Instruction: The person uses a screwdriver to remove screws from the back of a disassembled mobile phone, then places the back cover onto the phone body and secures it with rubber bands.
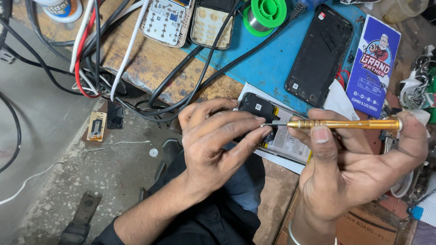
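The worn wooden counter (154, 63) has a blue mat (268, 63) on its far part. A flat black phone back cover (319, 55) lies on the mat, well apart from the hands. Beside it stands a blue printed card box (373, 68), and a green plastic spool of wire (265, 13) sits near the top.

The open black phone with its insides showing (259, 111) is at the near edge of the counter, over the person's lap. The left hand (218, 145) is closed around it, with the fingers pinching it from both sides. The right hand (363, 168) is closed on a thin gold metal screwdriver (336, 124), with the palm on its back end and the thumb on top. The tip touches the phone just by the left fingertips (263, 129).

To do this well, it seems best to keep the phone very steady, hold the tool straight in line with the tiny screw, push softly, and turn slowly so the tip does not slip.
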